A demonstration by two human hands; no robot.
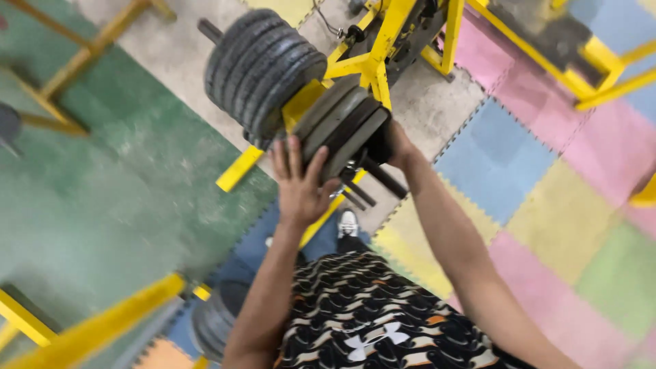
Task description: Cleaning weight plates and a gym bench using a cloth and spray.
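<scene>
Pastel foam floor tiles [547,205] fill the right of the frame. At centre, the left hand [301,184], fingers spread, and the right hand [398,147], fingers hidden, clamp a stack of grey round iron weight plates [345,126] beside the yellow steel rack [372,65]. A slipping palm could drop them onto the white shoe [348,223].

The round dark grey weight plates [347,130] between the left hand [298,184] and the right hand [398,145] look like matt cast metal with a dull, slightly rough face, and the bigger stack of dark ribbed plates [263,65] has the same dull finish. The yellow metal frame [372,58] is painted, with worn and scratched places. The floor shows bare rough grey concrete [424,102] and soft matt foam mats in pastel colours [547,205].
</scene>
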